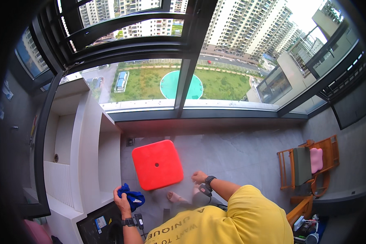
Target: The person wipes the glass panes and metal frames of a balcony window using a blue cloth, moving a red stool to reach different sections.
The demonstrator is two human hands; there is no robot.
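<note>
My left hand grips a bunched dark blue cloth with a small white tag on it. It hangs between the white cabinet and a red plastic stool. The stool has a square seat with rounded corners and a small hole in the middle. To the right of the stool, near its lower right corner, is my right hand. Nothing shows in that hand, and its fingers look loosely curled. Both wrists wear black straps with small devices on them.
A white laundry cabinet with a basin and washboard stands left, beside a black appliance. A floor drain lies past the stool. At right are a wooden chair with cushions and a bin of small items. Windows line the far side.
</note>
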